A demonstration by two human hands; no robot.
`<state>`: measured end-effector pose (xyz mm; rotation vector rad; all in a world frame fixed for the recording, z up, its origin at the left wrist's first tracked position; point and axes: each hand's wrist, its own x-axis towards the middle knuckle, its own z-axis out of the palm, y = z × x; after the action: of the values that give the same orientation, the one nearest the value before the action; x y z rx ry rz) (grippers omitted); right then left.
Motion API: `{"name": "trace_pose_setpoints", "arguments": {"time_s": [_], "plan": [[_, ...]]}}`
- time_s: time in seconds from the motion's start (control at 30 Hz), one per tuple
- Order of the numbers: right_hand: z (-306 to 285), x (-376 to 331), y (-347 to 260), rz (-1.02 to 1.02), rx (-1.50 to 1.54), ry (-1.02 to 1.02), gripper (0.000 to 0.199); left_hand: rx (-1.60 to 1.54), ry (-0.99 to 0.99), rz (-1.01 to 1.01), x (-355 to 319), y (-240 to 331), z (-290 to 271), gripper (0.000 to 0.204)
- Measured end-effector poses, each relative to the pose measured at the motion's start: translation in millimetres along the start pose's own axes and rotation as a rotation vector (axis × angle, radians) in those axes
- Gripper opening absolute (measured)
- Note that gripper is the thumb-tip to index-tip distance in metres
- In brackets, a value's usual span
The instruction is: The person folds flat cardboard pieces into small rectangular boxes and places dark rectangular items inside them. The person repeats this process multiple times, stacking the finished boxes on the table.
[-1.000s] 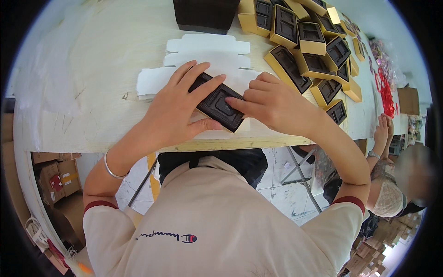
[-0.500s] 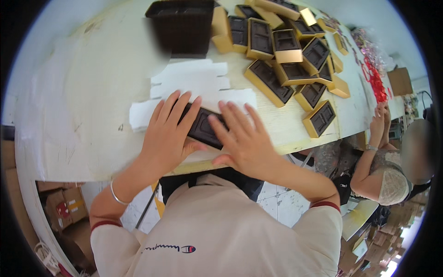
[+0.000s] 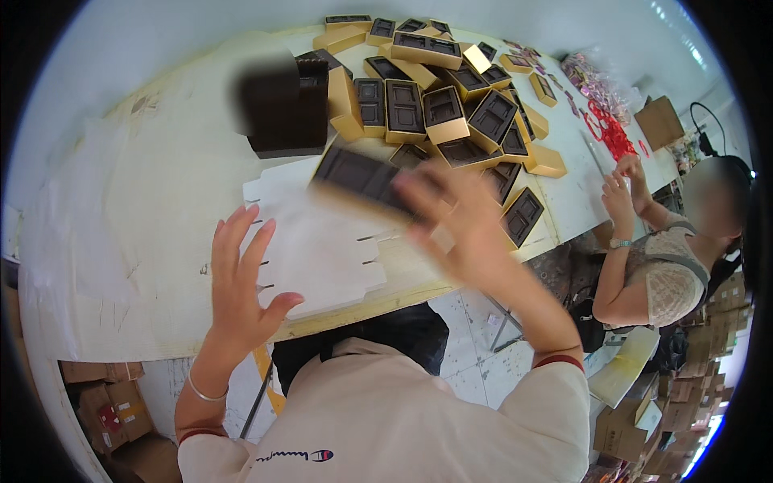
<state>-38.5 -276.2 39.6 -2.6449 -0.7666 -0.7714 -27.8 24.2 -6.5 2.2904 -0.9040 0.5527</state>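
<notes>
My right hand (image 3: 467, 221), smeared by motion, grips one end of a gold box with a black tray insert (image 3: 358, 181). The box is lifted and tilted between the white card blanks and the pile of gold boxes (image 3: 404, 109). My left hand (image 3: 245, 286) holds nothing; its fingers are spread and its thumb stands apart, at the left edge of the white slotted card blanks (image 3: 318, 262). A stack of dark plastic trays (image 3: 290, 117) stands beyond the blanks, its left side blurred.
Clear plastic sheeting (image 3: 76, 258) covers the table's left end. On the right a person (image 3: 664, 274) sits working with both hands near red ribbon (image 3: 608, 129). Cardboard boxes (image 3: 121, 414) lie under the table at left. The table's front edge (image 3: 386, 310) runs close before me.
Both hands were on the black tray over the white blanks. The left has let go, while the right has carried the box away toward the pile. The view has shifted too.
</notes>
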Motion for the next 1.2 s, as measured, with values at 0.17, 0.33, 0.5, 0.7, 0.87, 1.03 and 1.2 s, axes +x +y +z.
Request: {"name": "trace_pose_setpoints", "arguments": {"time_s": [0.17, 0.33, 0.5, 0.7, 0.87, 1.03, 1.2], "plan": [[-60.4, 67.6, 146.3, 0.17, -0.392, 0.178, 0.047, 0.013, -0.292, -0.04, 0.9, 3.7, -9.9, 0.068], [-50.6, 85.9, 158.1, -0.012, -0.247, 0.067, 0.052, 0.079, -0.414, -0.018, 5.2, 1.8, -8.5, 0.065], [5.0, 11.8, -7.3, -0.211, 0.155, -0.421, 0.051, -0.018, -0.519, -0.048, 11.0, 3.7, -12.8, 0.06], [43.6, -10.1, -39.4, -0.103, 0.226, -0.487, 0.047, -0.001, -0.584, -0.048, 21.4, 8.5, -15.0, 0.057], [39.8, 14.6, -25.2, -0.053, 0.416, -0.618, 0.031, -0.057, -0.55, -0.047, 21.7, 6.5, -20.2, 0.041], [51.3, 20.3, -15.2, 0.076, 0.571, -0.576, 0.018, -0.088, -0.656, -0.18, 31.9, -2.5, -18.7, 0.019], [76.2, 13.4, -28.3, 0.001, 0.16, -0.234, 0.012, 0.031, -0.2, -0.163, 19.5, -9.9, 17.5, 0.011]]}}
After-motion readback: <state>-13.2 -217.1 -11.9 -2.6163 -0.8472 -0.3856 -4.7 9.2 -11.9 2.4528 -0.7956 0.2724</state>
